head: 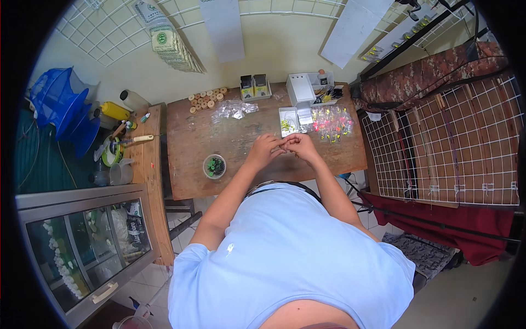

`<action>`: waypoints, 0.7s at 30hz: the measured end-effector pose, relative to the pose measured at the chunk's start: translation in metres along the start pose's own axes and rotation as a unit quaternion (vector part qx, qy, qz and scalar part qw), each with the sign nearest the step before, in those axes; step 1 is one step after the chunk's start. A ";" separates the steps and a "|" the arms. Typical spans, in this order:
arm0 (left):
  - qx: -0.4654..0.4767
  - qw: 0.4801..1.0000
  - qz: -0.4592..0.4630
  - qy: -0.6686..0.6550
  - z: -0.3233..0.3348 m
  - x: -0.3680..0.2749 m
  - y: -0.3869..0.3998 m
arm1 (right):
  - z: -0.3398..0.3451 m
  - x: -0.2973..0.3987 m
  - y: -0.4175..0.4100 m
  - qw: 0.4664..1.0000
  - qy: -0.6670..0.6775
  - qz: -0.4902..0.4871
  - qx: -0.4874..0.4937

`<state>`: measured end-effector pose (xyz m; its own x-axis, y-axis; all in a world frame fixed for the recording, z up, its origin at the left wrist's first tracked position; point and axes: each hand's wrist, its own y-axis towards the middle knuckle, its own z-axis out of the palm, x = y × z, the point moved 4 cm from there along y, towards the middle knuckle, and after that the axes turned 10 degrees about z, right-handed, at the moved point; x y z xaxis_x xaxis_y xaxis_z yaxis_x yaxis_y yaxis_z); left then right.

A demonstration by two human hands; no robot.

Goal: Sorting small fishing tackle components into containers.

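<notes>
My left hand [265,151] and my right hand [301,147] meet above the wooden table [185,142], fingertips close together. Whatever lies between the fingers is too small to make out. Just beyond them stands a white tray [288,123] with small yellow-green pieces in it. To its right, small clear packets with pink and yellow pieces [332,121] lie spread out. A round tub [214,166] holding green and black pieces sits left of my left hand. Small clear plastic bags [236,110] lie farther back, beside round cork-coloured discs [205,100].
At the table's back are a box with dark packets [255,91] and a white organizer [303,90] with a bottle. A glass-door cabinet [88,246] and a side shelf [154,177] with bottles flank the left. A white wire rack [448,164] stands at the right.
</notes>
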<state>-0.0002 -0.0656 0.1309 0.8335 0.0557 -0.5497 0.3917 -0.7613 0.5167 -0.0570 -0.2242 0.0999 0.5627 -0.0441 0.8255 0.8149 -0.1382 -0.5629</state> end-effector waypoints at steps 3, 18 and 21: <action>0.024 0.999 -0.044 0.010 -0.001 0.010 -0.006 | 0.001 0.011 -0.007 0.999 0.026 0.025 0.022; -0.025 0.999 -0.046 0.001 -0.004 0.001 0.000 | 0.003 0.001 0.001 0.998 0.063 0.003 -0.009; -0.025 0.999 -0.038 -0.006 -0.001 0.000 -0.001 | 0.003 -0.005 0.006 0.997 0.079 -0.022 0.000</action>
<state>0.0002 -0.0644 0.1311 0.7955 0.1038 -0.5970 0.4732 -0.7217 0.5052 -0.0549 -0.2216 0.0923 0.4976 -0.1937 0.8455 0.8383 -0.1431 -0.5262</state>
